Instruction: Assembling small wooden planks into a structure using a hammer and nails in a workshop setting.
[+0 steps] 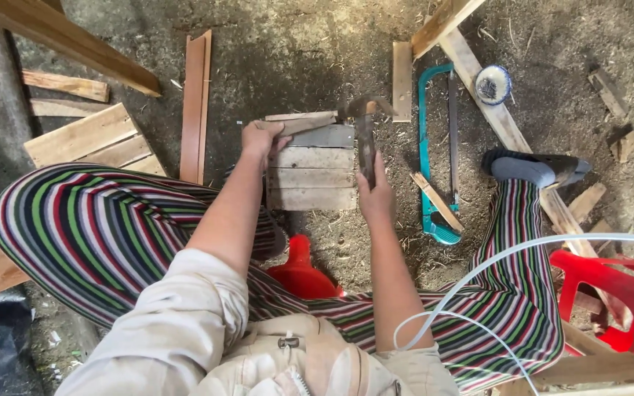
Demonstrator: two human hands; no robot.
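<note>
Person seated low on the dirt floor [302, 51], knees apart in striped trousers, work set between the legs. Slat panel [311, 163] lies flat on the ground: several pale, weathered boards side by side, one greyer board near the far end, edges rough and uneven. Left hand [262, 139] is clamped over the panel's far-left corner, fingers curled onto the top slat, thumb on the face. Right hand [376, 196] is wrapped around the handle of a hammer [365, 136], fist shut on the lower end; the rusty head sits at the panel's far-right corner, handle running along the right edge. Open room: bare floor beyond the panel's far edge up to a short plank [402, 81]; tight on the right, where a teal hacksaw [434, 154] lies just beside the hammer with a wood scrap [436, 201] across its frame. To the left a reddish strip [195, 106] lies near the panel, with stacked boards [93, 139] farther out. Near side is closed by a red plastic object [301, 273] under the person. A long plank [504, 125] runs diagonally at right, under the grey shoe [533, 169]; a small round bowl [492, 83] rests on it. Red stool [614, 290] at the right edge. White tubing [493, 264] loops across the right knee.
</note>
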